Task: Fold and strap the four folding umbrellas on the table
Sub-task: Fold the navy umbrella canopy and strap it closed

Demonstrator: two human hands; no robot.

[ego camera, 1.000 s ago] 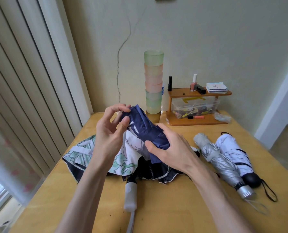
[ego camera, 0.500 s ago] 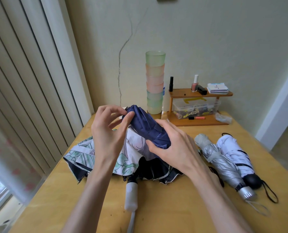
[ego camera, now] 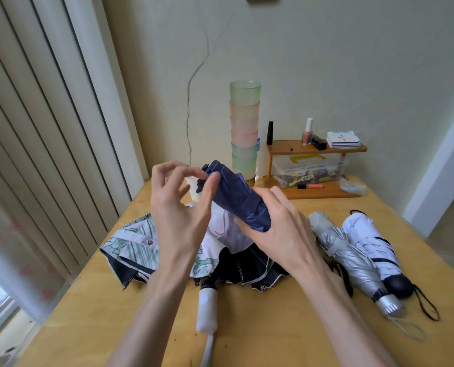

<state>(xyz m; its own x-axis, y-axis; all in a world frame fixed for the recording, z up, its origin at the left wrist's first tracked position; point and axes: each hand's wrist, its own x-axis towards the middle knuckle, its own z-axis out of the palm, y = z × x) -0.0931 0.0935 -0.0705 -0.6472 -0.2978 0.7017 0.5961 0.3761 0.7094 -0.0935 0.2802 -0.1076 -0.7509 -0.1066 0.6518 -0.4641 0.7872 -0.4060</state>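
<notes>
I hold a navy blue folding umbrella (ego camera: 233, 194) tilted above the table (ego camera: 286, 327). My right hand (ego camera: 278, 229) grips its lower end. My left hand (ego camera: 183, 205) is at its upper end, thumb pressed on the fabric and fingers curled beside the tip. Under my hands lies a loose white and green patterned umbrella (ego camera: 133, 250) with a dark inner side and a white handle (ego camera: 206, 312). To the right lie a folded silver umbrella (ego camera: 352, 260) and a folded white umbrella (ego camera: 374, 242) with a black handle, side by side.
A tall stack of pastel cups (ego camera: 244, 133) stands at the back by the wall. A small wooden shelf (ego camera: 318, 149) holds bottles, papers and a clear box of small items. Vertical blinds (ego camera: 48, 154) hang on the left. A small white cup (ego camera: 192, 188) sits behind my left hand.
My left hand's fingers have spread a little and its thumb now presses on the navy fabric near the tip. My right hand keeps its grip on the lower end.
</notes>
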